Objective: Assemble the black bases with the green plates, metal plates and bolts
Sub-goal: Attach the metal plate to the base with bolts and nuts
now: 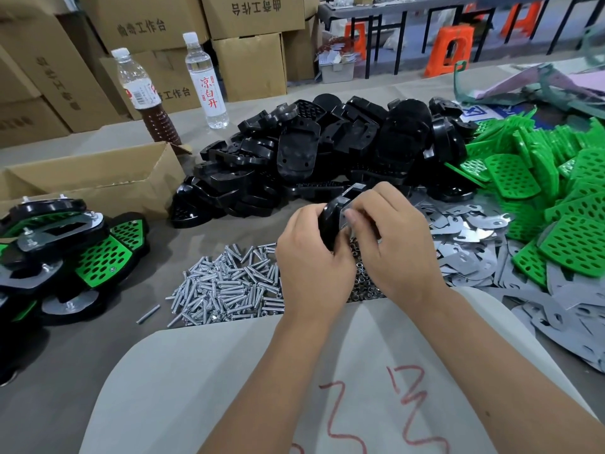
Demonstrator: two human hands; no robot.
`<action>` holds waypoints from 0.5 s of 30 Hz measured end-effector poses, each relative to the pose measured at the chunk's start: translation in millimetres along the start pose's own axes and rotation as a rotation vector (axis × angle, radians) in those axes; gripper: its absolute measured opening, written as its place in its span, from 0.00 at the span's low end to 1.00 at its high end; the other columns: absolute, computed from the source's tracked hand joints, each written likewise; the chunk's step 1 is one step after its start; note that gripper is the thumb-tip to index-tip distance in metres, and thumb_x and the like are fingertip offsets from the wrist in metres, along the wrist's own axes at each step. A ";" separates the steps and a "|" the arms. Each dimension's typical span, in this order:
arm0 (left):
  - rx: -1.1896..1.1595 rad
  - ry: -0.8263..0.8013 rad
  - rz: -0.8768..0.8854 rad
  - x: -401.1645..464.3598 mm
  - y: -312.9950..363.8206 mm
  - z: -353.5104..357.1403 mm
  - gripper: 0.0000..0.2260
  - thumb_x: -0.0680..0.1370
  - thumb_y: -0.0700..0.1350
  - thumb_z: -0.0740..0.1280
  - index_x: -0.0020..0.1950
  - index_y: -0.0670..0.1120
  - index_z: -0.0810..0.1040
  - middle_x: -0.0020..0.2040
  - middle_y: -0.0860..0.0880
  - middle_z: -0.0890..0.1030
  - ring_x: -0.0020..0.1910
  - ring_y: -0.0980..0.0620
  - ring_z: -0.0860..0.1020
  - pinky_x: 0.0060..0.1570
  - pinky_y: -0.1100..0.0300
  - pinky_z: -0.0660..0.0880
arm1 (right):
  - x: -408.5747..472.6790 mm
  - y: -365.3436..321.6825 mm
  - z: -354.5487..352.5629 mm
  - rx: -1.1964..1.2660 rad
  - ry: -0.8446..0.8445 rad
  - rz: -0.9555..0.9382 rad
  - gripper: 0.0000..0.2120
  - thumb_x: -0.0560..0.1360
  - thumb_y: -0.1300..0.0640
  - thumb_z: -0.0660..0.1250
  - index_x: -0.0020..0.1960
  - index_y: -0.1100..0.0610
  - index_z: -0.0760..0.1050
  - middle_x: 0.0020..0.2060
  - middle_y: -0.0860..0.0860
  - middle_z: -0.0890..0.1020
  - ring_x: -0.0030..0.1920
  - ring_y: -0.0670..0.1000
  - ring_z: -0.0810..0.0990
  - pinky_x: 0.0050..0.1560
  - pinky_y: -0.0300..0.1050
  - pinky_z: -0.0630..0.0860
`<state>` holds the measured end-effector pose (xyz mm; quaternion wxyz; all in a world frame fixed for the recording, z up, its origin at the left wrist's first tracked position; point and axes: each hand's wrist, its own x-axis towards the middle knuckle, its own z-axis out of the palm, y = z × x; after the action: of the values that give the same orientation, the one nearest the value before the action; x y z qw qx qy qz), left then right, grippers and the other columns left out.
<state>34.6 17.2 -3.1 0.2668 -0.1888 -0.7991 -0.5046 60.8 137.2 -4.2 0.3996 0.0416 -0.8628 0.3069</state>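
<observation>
Two hands meet above the table, over the small nuts (361, 283). Left hand (311, 257) curls around a black base (330, 221), held on edge. Right hand (393, 237) pinches a metal plate (347, 216) against it. Bolts (229, 283) heaped left; loose green plates (556, 204) right; black bases (327, 158) piled behind.

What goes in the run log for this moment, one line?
left hand grips black base | right hand presses metal plate onto it | bolts below
</observation>
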 end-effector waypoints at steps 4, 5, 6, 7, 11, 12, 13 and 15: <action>0.003 0.003 -0.006 0.2 -0.2 0.3 0.06 0.75 0.38 0.74 0.51 0.42 0.81 0.43 0.50 0.82 0.43 0.49 0.79 0.44 0.55 0.74 | 0.5 -1.4 -1.2 0.010 0.001 0.013 0.10 0.83 0.57 0.65 0.43 0.58 0.76 0.39 0.45 0.73 0.38 0.49 0.72 0.39 0.50 0.72; -0.002 0.005 -0.013 0.4 -0.8 0.2 0.06 0.76 0.39 0.74 0.51 0.42 0.81 0.44 0.50 0.82 0.43 0.49 0.78 0.44 0.55 0.74 | 0.4 -1.4 -1.0 0.014 -0.022 0.005 0.08 0.82 0.58 0.67 0.44 0.58 0.75 0.40 0.45 0.73 0.39 0.49 0.72 0.39 0.49 0.72; -0.005 0.006 -0.016 0.4 -1.0 0.1 0.05 0.76 0.39 0.74 0.51 0.43 0.81 0.44 0.50 0.82 0.43 0.50 0.78 0.44 0.56 0.74 | 0.4 -1.1 -0.6 0.015 -0.037 -0.001 0.07 0.82 0.59 0.67 0.45 0.57 0.75 0.40 0.44 0.73 0.39 0.48 0.72 0.39 0.47 0.71; -0.003 0.005 -0.015 0.3 -0.5 0.3 0.05 0.76 0.39 0.73 0.51 0.43 0.81 0.44 0.50 0.82 0.43 0.50 0.78 0.44 0.56 0.74 | 0.8 -0.9 -0.1 0.015 -0.036 0.001 0.08 0.82 0.59 0.67 0.44 0.57 0.74 0.39 0.42 0.71 0.38 0.46 0.71 0.39 0.45 0.69; 0.014 -0.005 0.004 -0.4 1.5 0.4 0.05 0.76 0.39 0.74 0.50 0.43 0.81 0.43 0.50 0.81 0.42 0.50 0.77 0.43 0.60 0.71 | 1.1 -1.3 -1.7 0.001 0.027 0.028 0.13 0.83 0.55 0.65 0.40 0.55 0.74 0.35 0.38 0.70 0.37 0.40 0.71 0.39 0.37 0.64; 0.007 -0.004 -0.002 -0.4 1.0 0.4 0.05 0.76 0.39 0.74 0.50 0.43 0.81 0.43 0.50 0.81 0.42 0.50 0.78 0.43 0.59 0.72 | 0.5 -1.1 -2.1 0.009 0.011 0.026 0.10 0.82 0.56 0.67 0.42 0.56 0.75 0.37 0.40 0.72 0.39 0.42 0.72 0.39 0.39 0.67; -0.002 -0.003 -0.011 -0.3 0.5 0.3 0.05 0.76 0.38 0.74 0.50 0.43 0.81 0.43 0.50 0.82 0.43 0.50 0.78 0.44 0.57 0.73 | -0.1 -0.8 -2.1 0.014 -0.011 0.017 0.07 0.81 0.58 0.68 0.45 0.56 0.75 0.40 0.42 0.73 0.40 0.44 0.72 0.40 0.42 0.70; -0.001 0.000 -0.014 -0.2 0.4 0.3 0.06 0.75 0.38 0.74 0.51 0.43 0.81 0.43 0.50 0.82 0.43 0.49 0.78 0.44 0.56 0.73 | 0.2 -1.4 -0.9 0.011 -0.023 0.010 0.06 0.81 0.60 0.68 0.45 0.57 0.74 0.40 0.43 0.73 0.40 0.46 0.72 0.39 0.46 0.71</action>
<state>34.9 17.7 -3.0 0.2632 -0.1834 -0.8002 -0.5067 61.7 136.6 -2.9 0.3877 0.0431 -0.8658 0.3133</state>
